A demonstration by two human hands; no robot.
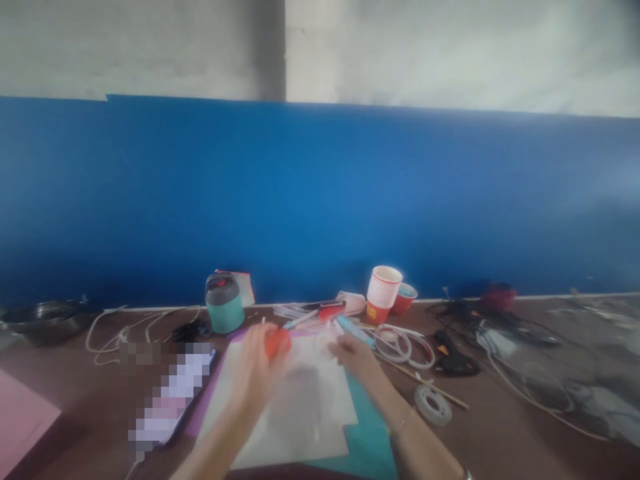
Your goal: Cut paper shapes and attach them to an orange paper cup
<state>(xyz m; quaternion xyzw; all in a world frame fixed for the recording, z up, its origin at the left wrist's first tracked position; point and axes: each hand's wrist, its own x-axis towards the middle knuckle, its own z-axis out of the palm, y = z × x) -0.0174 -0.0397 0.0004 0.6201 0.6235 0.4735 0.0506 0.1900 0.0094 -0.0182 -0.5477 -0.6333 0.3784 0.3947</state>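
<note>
My left hand (256,367) is curled round a small orange-red object (277,343), whose kind is blurred by motion. To its right, my right hand (354,355) has its fingers pinched together. A pale, whitish thing (326,341) shows at its fingertips, too smeared to name. Both hands are above white paper sheets (300,427), which lie over a purple sheet (199,417) and a teal sheet (373,440) on the brown table.
Stacked paper cups (384,293) stand behind, near a tape roll (433,404), a black glue gun (454,353), and coiled white tubing (394,343). To the left are a teal-and-grey container (225,308), a phone (175,397) and a pink sheet (23,420). A blue panel (320,200) borders the back.
</note>
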